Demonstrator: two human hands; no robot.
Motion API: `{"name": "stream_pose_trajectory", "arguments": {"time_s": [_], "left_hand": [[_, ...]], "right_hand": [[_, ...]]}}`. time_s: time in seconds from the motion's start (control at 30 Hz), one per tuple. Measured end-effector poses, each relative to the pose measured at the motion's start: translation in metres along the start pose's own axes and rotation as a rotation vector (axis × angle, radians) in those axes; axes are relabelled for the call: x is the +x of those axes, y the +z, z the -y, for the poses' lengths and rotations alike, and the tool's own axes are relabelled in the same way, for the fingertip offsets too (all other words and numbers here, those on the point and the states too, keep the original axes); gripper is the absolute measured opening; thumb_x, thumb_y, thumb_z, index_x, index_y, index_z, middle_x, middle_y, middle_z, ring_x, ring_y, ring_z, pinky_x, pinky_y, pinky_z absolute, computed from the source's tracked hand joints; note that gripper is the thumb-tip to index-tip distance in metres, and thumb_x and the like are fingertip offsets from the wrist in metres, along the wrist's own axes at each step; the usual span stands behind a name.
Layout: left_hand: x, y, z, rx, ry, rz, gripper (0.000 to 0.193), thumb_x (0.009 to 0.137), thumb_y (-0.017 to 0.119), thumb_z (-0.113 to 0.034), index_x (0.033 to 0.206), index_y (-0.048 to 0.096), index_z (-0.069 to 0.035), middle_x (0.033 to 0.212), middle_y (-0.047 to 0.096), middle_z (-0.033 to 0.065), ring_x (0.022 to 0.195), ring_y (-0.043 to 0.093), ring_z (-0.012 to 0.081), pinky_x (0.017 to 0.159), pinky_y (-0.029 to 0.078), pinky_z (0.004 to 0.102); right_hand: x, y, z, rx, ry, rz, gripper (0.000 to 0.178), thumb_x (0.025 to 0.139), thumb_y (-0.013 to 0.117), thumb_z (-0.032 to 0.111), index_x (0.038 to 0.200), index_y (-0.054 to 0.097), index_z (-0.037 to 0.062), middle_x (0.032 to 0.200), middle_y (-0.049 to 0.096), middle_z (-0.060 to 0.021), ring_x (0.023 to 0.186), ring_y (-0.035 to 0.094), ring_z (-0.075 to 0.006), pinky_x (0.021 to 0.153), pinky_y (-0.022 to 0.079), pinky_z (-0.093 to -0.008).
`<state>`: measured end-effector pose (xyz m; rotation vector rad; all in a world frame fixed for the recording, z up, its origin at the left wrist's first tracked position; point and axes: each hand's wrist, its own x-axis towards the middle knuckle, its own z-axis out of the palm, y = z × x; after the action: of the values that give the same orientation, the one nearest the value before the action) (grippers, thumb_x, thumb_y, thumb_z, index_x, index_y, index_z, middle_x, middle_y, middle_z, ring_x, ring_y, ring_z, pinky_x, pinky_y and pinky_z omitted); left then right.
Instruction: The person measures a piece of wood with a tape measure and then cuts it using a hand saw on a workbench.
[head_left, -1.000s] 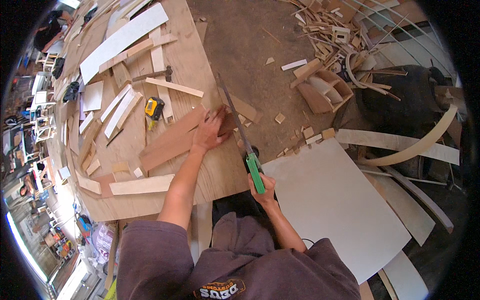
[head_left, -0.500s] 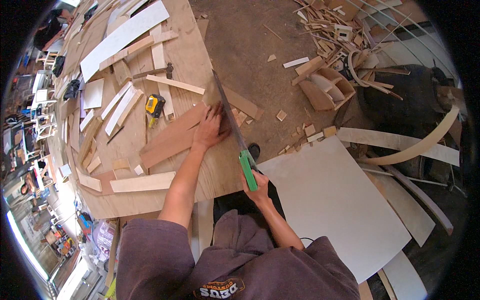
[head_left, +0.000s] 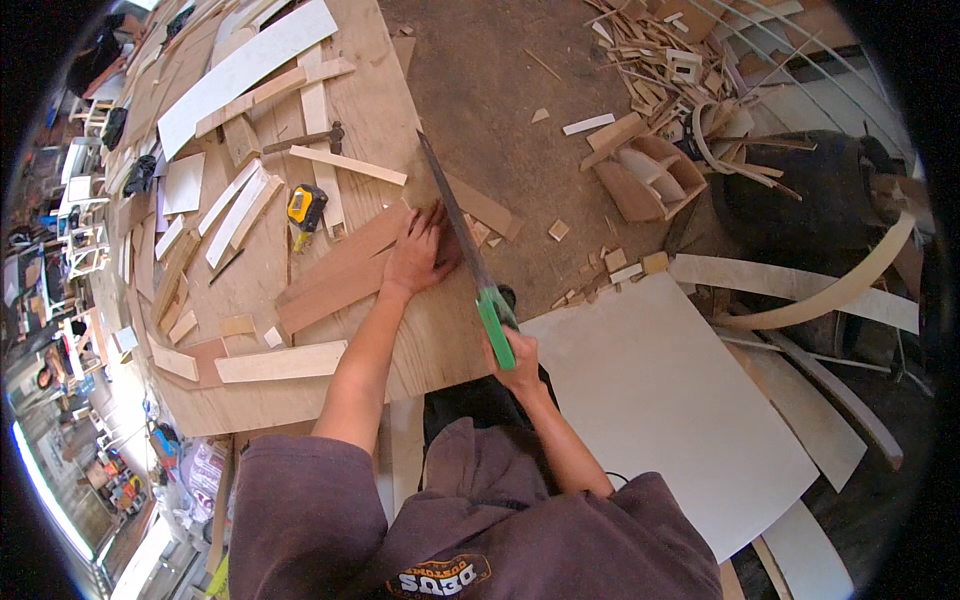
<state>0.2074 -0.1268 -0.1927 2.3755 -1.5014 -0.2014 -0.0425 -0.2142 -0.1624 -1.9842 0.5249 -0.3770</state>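
My right hand (head_left: 515, 360) is closed round the green handle (head_left: 494, 325) of a handsaw. The saw's long dark blade (head_left: 460, 222) points away from me, along the right edge of the worktable, and crosses the reddish-brown wood there. My left hand (head_left: 412, 258) lies on a reddish-brown board (head_left: 335, 292), fingers spread, just left of the blade. That board and a second brown piece (head_left: 360, 245) beside it rest at a slant on the table. Whether the teeth sit in a cut cannot be made out.
On the plywood table (head_left: 430, 345) lie a yellow tape measure (head_left: 305, 208), a hammer (head_left: 333, 136), pale strips (head_left: 280, 362) and a white curved panel (head_left: 245, 75). To the right are a large white sheet (head_left: 665, 390), a wooden box (head_left: 655, 180) and an offcut pile (head_left: 650, 75). Another person (head_left: 95, 50) is at far left.
The saw and my right hand have moved slightly forward, away from me. My left hand stays on the board.
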Motion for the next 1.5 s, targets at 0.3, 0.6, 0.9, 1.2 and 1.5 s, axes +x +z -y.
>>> {"name": "stream_pose_trajectory", "arguments": {"time_s": [0.3,0.6,0.9,1.2,1.5], "left_hand": [[-0.004,0.009,0.008,0.047,-0.022,0.037,0.073,0.082,0.07,-0.043,0.132,0.051,0.005,0.15,0.042,0.02,0.14,0.037,0.0316,0.119,0.023,0.0473],[-0.001,0.008,0.007,0.012,-0.016,0.001,0.073,0.083,0.069,-0.044,0.131,0.05,0.007,0.153,0.039,0.0191,0.142,0.033,0.0314,0.119,0.024,0.047],[-0.001,0.009,0.009,0.042,0.0,0.033,0.073,0.083,0.068,-0.043,0.131,0.05,0.009,0.154,0.038,0.0178,0.144,0.032,0.0311,0.119,0.024,0.0466],[0.003,0.007,0.006,0.126,0.036,0.021,0.069,0.091,0.058,-0.048,0.149,0.041,-0.015,0.156,0.036,0.0157,0.145,0.031,0.0297,0.119,0.022,0.0472],[-0.002,0.006,0.006,0.174,0.071,0.025,0.064,0.092,0.055,-0.049,0.15,0.041,-0.024,0.156,0.035,0.0139,0.145,0.03,0.0284,0.118,0.022,0.0483]], "right_hand": [[-0.02,-0.003,0.017,0.054,0.025,-0.014,0.014,0.082,0.07,0.007,0.076,0.058,0.0026,0.066,0.058,-0.0159,0.059,0.061,-0.0361,0.051,0.047,-0.041],[0.021,-0.001,-0.006,0.009,-0.019,-0.001,0.008,0.082,0.07,0.004,0.083,0.063,0.0012,0.066,0.056,-0.0156,0.056,0.061,-0.0337,0.051,0.046,-0.0371],[0.039,0.004,-0.004,0.058,0.022,-0.054,0.014,0.083,0.07,0.01,0.079,0.06,0.0014,0.067,0.058,-0.02,0.057,0.059,-0.0384,0.053,0.046,-0.0403],[0.006,-0.017,-0.005,0.067,0.403,-0.364,0.033,0.096,0.067,0.02,0.074,0.058,-0.0024,0.058,0.044,-0.0028,0.058,0.039,-0.0082,0.052,0.037,-0.0312],[0.028,-0.015,0.008,0.125,0.355,-0.35,0.033,0.096,0.066,0.02,0.072,0.056,0.0002,0.057,0.04,-0.0003,0.056,0.037,-0.0077,0.049,0.033,-0.0309]]}}
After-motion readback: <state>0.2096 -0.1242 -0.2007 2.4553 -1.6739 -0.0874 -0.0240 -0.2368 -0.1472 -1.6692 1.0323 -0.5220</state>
